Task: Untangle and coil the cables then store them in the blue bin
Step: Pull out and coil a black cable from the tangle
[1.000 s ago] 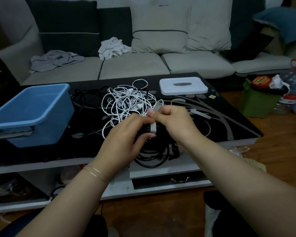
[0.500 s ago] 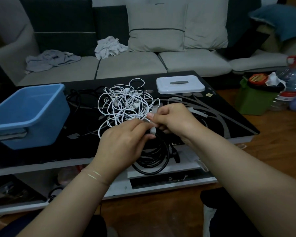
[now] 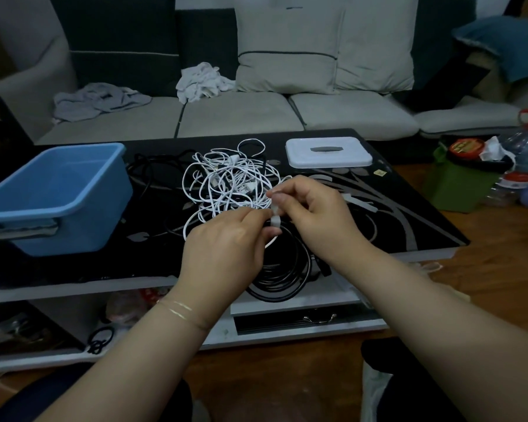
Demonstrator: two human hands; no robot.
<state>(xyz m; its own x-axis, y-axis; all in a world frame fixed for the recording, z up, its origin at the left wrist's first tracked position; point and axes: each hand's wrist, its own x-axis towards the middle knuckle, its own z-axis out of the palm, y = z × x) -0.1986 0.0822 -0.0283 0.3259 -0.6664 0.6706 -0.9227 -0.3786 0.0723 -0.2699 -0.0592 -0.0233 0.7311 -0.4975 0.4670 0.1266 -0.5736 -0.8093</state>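
Grey sofa cushions (image 3: 241,114) fill the upper half of the frame, with crumpled cloths (image 3: 203,82) lying on the seat; below them a black glass coffee table (image 3: 409,220) spans the middle; on its left end sits the blue bin (image 3: 58,193), which looks empty from this angle, and toward the upper right of the tabletop lies a flat white lid (image 3: 328,152).

At the centre of the table a tangle of white cables (image 3: 232,181) sits untouched; just below it, at the table's near edge, a black cable (image 3: 284,269) lies already wound into a coil.

Both hands meet over that coil; the left hand (image 3: 226,251) curls its fingers on the upper part of the loops, though what exactly its fingertips hold is hidden; the right hand (image 3: 314,211) pinches a small white tie strap (image 3: 275,213) between thumb and forefinger.

Judging from this, the step in hand is binding the coil before it goes to the bin; to do it well, the left hand should keep the loops bunched tight at one spot so none springs free; the right should draw the strap snugly round the whole bundle, catching every turn, and fasten it firmly without kinking the cable; the coil then lifts as one piece, well clear of the white tangle.
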